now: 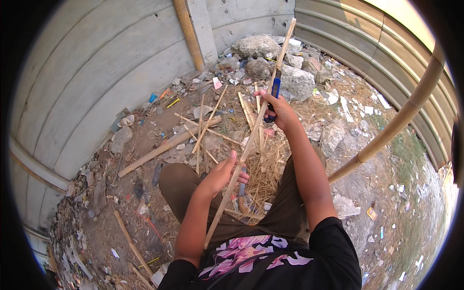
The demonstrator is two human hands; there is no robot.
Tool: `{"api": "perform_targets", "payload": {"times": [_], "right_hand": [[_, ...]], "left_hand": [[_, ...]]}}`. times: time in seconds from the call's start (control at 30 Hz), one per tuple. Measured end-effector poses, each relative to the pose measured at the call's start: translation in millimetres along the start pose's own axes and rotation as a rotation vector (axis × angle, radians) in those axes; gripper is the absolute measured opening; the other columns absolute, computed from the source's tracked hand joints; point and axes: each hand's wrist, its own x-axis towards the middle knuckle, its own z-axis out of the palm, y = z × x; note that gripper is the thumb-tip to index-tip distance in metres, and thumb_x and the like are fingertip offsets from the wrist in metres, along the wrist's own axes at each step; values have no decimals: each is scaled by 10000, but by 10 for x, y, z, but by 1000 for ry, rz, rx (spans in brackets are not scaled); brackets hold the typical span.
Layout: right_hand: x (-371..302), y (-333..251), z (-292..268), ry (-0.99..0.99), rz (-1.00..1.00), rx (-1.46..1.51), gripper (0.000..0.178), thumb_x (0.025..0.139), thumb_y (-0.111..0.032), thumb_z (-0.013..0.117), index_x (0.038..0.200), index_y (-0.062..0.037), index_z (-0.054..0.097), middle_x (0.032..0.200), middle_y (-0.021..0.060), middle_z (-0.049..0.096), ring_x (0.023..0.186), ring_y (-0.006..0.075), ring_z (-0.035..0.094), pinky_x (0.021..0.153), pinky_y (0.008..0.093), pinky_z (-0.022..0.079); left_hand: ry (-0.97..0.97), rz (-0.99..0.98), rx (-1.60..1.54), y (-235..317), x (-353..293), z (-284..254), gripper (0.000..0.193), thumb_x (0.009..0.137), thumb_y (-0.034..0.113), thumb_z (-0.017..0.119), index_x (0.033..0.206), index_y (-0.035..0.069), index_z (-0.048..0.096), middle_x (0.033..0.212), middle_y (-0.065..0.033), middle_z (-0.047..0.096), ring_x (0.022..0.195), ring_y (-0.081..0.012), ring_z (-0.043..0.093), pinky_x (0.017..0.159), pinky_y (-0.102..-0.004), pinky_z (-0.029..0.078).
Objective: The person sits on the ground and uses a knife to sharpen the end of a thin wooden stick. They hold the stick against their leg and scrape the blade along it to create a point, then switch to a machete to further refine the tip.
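A long bamboo strip [251, 140] runs slantwise from my lap up toward the rocks. My left hand [218, 178] is closed around its lower part, thumb lying along the near side and fingertips showing past the far edge. Higher up, my right hand [277, 110] grips a blue and black utility knife [275, 88]. The knife's dark front end is against or very near the strip, and my right index finger reaches across to the strip. Pale shavings [268, 176] lie heaped on the ground between my knees. Partly hidden beside them is a curved brown handle [243, 205].
Split bamboo pieces [205, 125] and a thick bamboo pole [169, 147] lie ahead on littered ground. Large rocks [295, 79] sit at the far corner. Another bamboo pole [396, 123] slants up at my right. Grey panels [106, 58] and corrugated metal [360, 46] wall the place in.
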Motion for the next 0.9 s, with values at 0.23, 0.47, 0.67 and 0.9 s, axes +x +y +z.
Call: {"api": "perform_targets", "payload": {"times": [0.23, 0.47, 0.67, 0.9], "right_hand": [[-130, -14, -26, 29, 12, -46, 333, 979, -360, 625, 1054, -42, 691, 662, -42, 467, 469, 42, 356, 465, 222, 310], [-198, 382, 14, 184, -302, -716, 519, 989, -516, 525, 950, -34, 712, 592, 8, 503, 583, 109, 484, 560, 311, 381], [-514, 628, 396, 46, -466, -1169, 464, 997, -474, 497, 888, -32, 581, 686, 200, 596, 655, 386, 615, 608, 460, 460], [-780, 796, 590, -265, -697, -1277, 376, 989, -402, 509, 971, -26, 500, 654, 179, 585, 584, 413, 592, 540, 479, 463]], "left_hand": [[-104, 82, -22, -163, -48, 113, 400, 1048, 414, 488, 1091, 26, 574, 761, -13, 599, 682, -102, 608, 625, -252, 505], [-54, 112, -310, -149, -37, 87, 358, 1052, 404, 486, 904, 79, 511, 594, 88, 298, 465, -26, 281, 409, -206, 282], [35, 188, -560, -84, -57, 5, 424, 1051, 471, 448, 881, 85, 494, 573, 79, 274, 432, -39, 247, 381, -216, 238], [61, 191, -593, -72, -97, -44, 380, 1072, 426, 386, 847, 122, 430, 557, 82, 254, 427, -41, 223, 373, -217, 222]]}}
